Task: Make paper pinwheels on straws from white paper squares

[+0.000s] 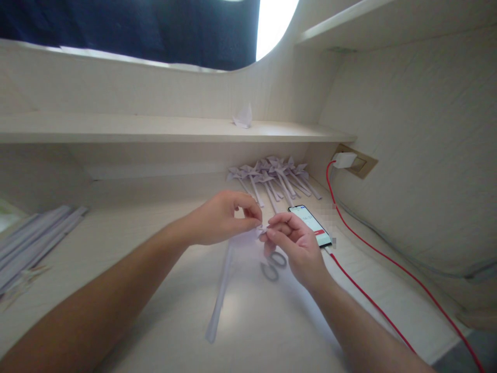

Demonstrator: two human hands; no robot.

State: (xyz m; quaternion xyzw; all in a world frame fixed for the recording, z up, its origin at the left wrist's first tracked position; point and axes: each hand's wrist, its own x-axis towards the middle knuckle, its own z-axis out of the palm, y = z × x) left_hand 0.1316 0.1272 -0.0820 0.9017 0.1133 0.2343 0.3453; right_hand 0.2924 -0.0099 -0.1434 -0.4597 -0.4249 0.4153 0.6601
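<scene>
Pinching from both sides, the left hand and right hand are closed on the folded tip of a paper strip, raised off the desk so the fold can be worked; scissors lie beneath, finished paper pinwheels behind.

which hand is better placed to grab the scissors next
Right. The right hand hovers directly over the scissors, while the left hand pinches the paper piece farther away.
</scene>
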